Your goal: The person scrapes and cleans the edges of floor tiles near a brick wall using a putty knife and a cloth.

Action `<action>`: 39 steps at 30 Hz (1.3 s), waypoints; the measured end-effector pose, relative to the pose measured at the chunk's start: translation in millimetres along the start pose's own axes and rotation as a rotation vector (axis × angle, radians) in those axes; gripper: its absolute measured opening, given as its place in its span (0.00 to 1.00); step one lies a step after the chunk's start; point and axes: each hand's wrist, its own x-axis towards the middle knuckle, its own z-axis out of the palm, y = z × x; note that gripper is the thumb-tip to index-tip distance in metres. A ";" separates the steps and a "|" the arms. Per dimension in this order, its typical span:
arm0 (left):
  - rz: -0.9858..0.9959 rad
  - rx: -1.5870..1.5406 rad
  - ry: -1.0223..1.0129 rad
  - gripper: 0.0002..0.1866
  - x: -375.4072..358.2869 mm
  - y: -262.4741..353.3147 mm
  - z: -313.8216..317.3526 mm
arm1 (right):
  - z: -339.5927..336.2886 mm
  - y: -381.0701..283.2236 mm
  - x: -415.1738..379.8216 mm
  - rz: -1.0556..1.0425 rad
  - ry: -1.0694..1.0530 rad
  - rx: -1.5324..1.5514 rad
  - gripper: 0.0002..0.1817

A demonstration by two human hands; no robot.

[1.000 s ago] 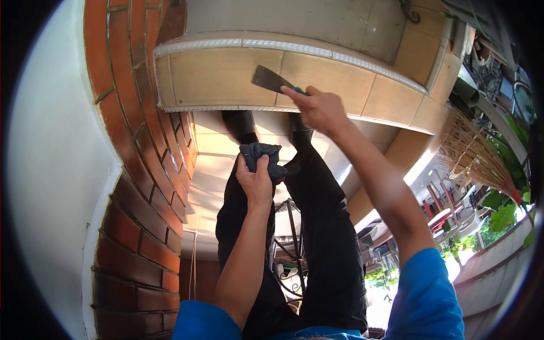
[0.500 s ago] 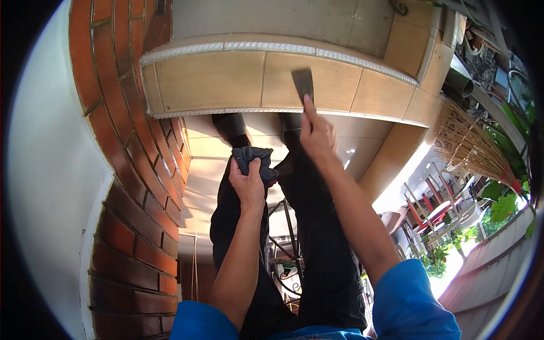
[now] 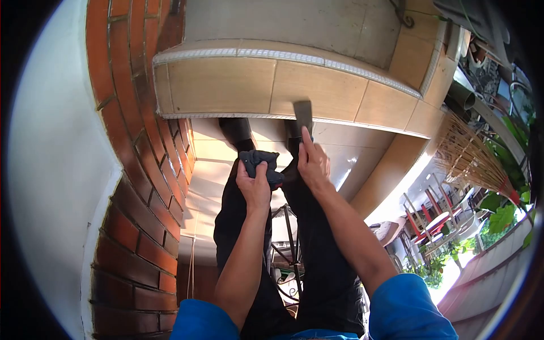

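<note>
My left hand (image 3: 255, 184) is closed on a bunched dark cloth (image 3: 260, 165), its thumb pressed on top, above my left leg. Just to the right, my right hand (image 3: 314, 163) grips a scraper (image 3: 303, 113) by its handle, with the index finger stretched along it. The flat grey blade points away from me, over the lower edge of the tiled step (image 3: 221, 85); whether it touches the tile I cannot tell. Most of the handle is hidden in my fingers.
A brick wall (image 3: 136, 226) runs down the left side, beside a white wall (image 3: 51, 170). My dark shoes (image 3: 236, 131) are below the step. On the right are a straw broom (image 3: 476, 158), a pipe (image 3: 462, 96), stacked chairs (image 3: 436, 224) and plants (image 3: 501, 218).
My right hand has moved down toward me with the scraper, closer to my left hand. The left hand still holds the cloth. The view has shifted slightly.
</note>
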 end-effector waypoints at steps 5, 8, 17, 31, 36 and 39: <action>-0.012 -0.024 -0.004 0.05 -4.4 0.8 0.4 | -8.6 -34.6 80.3 -0.181 -0.107 -0.110 0.26; -0.024 -0.040 -0.006 0.05 -2.0 10.3 2.1 | -10.9 -31.9 52.4 -0.125 -0.185 -0.201 0.24; -0.025 -0.069 0.016 0.05 -3.0 14.1 -1.9 | 7.1 -59.4 84.0 -0.190 -0.144 -0.112 0.25; -0.069 -0.069 -0.018 0.07 -2.0 20.4 -4.3 | 6.0 -89.9 115.4 -0.436 -0.258 -0.316 0.29; 0.000 -0.103 0.008 0.05 -0.2 21.0 -1.5 | -35.8 -16.2 63.2 -0.464 -0.345 -0.434 0.31; 0.024 -0.102 0.022 0.05 -2.3 9.4 -1.7 | -36.1 -17.0 63.2 -0.478 -0.432 -0.476 0.31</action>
